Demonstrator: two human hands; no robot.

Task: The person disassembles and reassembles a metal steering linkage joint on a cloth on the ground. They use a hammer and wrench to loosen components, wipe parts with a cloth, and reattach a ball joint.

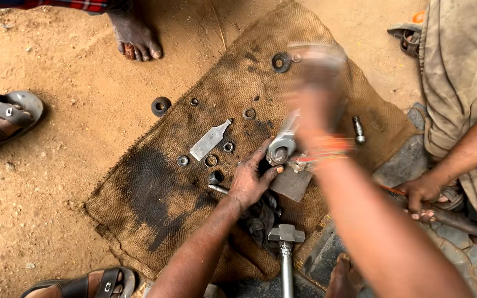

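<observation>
A grey steel cylindrical part [281, 144] stands tilted on a flat metal plate [292, 183] atop burlap sacking [150, 193]

Burlap sack [155, 198] on sandy ground [56, 165] carries washers [182, 160] and metal plate [210, 140]

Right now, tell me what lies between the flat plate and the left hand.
Head view: a small ring, a bushing and a dark socket lie between the flat plate and left hand.
</observation>
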